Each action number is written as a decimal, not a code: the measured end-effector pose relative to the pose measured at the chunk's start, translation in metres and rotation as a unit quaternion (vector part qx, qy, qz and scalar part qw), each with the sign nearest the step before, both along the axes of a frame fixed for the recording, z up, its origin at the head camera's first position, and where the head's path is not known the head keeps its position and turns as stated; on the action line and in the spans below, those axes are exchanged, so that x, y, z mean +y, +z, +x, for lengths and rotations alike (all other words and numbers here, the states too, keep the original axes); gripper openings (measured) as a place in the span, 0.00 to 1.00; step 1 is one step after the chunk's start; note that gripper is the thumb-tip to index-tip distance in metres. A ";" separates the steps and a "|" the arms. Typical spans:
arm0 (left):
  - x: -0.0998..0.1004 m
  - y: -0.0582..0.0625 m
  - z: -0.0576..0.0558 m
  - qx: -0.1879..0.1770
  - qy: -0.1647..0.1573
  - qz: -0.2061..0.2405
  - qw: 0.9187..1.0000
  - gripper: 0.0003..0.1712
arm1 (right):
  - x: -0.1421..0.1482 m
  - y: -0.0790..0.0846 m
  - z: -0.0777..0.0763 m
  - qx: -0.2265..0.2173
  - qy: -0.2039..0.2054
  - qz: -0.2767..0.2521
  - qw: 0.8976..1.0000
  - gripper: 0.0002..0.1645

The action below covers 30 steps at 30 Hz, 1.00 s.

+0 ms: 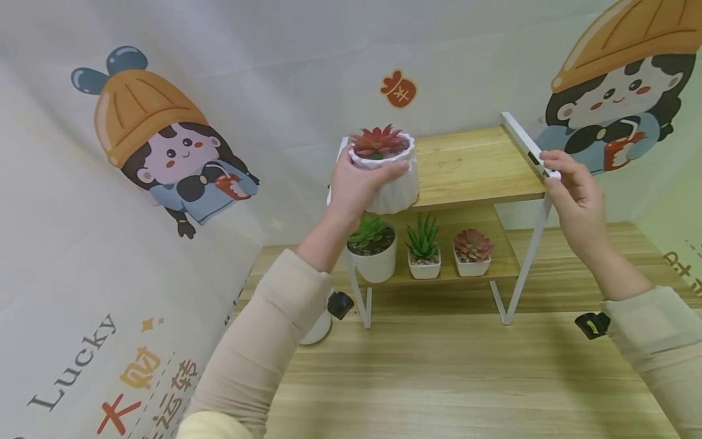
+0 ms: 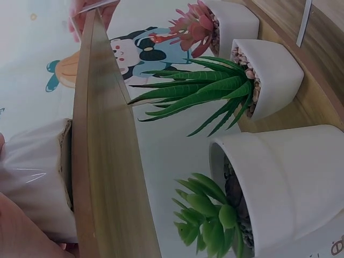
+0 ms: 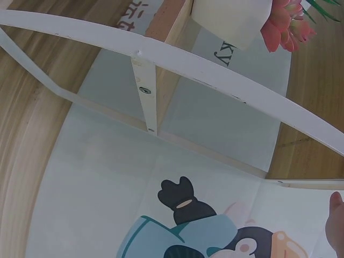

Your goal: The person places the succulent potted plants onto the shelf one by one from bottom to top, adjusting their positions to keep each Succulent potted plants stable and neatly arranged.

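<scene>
My left hand (image 1: 353,186) grips a white ribbed pot (image 1: 399,186) with a red artificial succulent (image 1: 379,141), thumb across its front. The pot is upright at the left end of the upper wooden board (image 1: 468,164), its base right at the board's front edge in the left wrist view. My right hand (image 1: 584,207) pinches the front end of the white metal frame (image 1: 518,137) at the rack's right side. In the right wrist view only a fingertip (image 3: 335,220) shows at the right edge.
On the lower board stand a round white pot (image 1: 378,262) with a green succulent, a small square pot (image 1: 425,268) with a spiky plant, and another (image 1: 473,267) with a pinkish succulent. A white rounded object (image 1: 318,329) is partly behind my left sleeve. Printed cloth hangs behind.
</scene>
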State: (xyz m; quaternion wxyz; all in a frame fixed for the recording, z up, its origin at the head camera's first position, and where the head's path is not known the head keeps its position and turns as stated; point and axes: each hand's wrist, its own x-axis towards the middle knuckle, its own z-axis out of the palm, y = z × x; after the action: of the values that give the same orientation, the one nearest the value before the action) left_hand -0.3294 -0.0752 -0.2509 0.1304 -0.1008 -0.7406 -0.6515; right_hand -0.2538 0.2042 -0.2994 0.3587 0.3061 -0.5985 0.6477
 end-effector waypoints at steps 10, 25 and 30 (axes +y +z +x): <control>0.012 0.043 0.060 -0.038 0.018 -0.018 0.999 0.38 | 0.002 -0.003 -0.004 -0.010 -0.010 -0.001 1.000 0.14; 0.013 0.028 0.036 -0.005 -0.007 0.026 1.000 0.40 | -0.003 0.001 0.002 -0.007 -0.011 -0.003 1.000 0.13; 0.014 0.029 0.038 0.002 -0.007 0.032 0.999 0.39 | -0.001 0.000 0.000 -0.009 -0.002 -0.010 1.000 0.13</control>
State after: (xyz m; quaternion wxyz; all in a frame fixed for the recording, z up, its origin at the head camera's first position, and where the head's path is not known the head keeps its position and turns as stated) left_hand -0.2914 -0.0608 -0.2219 0.1307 -0.1029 -0.7186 -0.6753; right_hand -0.2538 0.2032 -0.2995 0.3574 0.2956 -0.5955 0.6560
